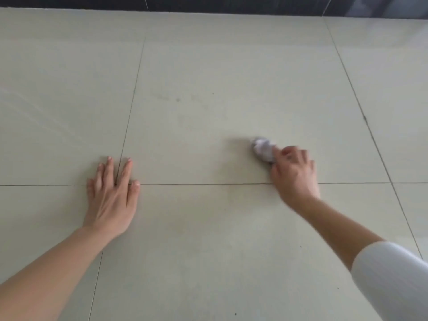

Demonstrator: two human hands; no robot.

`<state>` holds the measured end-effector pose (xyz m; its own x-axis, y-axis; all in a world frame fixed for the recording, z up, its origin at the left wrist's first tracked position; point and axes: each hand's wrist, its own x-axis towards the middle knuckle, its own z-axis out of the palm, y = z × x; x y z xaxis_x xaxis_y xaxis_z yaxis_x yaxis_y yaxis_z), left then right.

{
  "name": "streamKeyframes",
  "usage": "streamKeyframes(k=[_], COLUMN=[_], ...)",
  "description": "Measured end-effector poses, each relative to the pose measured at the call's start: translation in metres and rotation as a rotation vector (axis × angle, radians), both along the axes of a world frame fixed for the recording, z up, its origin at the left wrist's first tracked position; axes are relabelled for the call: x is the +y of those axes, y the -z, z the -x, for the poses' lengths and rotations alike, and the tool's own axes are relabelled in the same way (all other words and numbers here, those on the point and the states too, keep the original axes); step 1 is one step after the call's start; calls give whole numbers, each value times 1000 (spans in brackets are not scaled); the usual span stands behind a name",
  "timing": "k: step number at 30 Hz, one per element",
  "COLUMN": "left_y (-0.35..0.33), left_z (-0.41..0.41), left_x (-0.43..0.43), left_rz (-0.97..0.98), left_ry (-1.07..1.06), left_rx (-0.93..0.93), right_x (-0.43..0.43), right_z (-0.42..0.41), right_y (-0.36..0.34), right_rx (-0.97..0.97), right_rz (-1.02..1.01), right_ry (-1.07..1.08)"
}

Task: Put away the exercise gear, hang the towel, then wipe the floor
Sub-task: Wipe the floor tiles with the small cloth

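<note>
floor (208, 66): pale tile, smooth, faint sheen | wad (261, 149): crumpled, paper-like | sleeve (393, 274): smooth white

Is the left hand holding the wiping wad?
No, the left hand lies flat with straight fingers on the floor, while the right hand grips the crumpled wad.

The left hand (111, 198) lies flat on the pale tiled floor (208, 66), fingers straight, across a grout line. The right hand (294, 174), blurred, grips a crumpled white wad (261, 149) against the floor. A white sleeve (391, 279) covers the right upper arm. A dark wall base (208, 3) runs along the floor's far edge.
</note>
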<state>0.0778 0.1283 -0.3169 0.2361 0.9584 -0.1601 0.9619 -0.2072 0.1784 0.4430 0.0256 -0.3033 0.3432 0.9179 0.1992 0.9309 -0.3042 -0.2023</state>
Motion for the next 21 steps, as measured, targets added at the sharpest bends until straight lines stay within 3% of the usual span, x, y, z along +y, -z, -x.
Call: streamKeyframes(k=[2,5,9,11,14,17,21], left_y=[1,1,2,3,5,11,16], left_z=[0,-5,-24,-33,-45,-52,-50], left_x=[8,27,59,75,98,111,110], left_rz=[-21,-51,-95,-109,-131,-158,-194], left_ry=[26,47,19,12,29,-6,-20], left_rx=[-6,-26,-85,-106,-115,-111,-131], right_x=[20,59,68,51,51,78,122], right_z=[-19,10,117,157,151,100,14], right_y=[-1,4,15,8,3,9,9], right_rx=[19,89,63,130,133,38,-26], right_rz=[102,124,-59,-9,57,35,-43], right_ry=[299,348,-218,-564,-788,-690,-219])
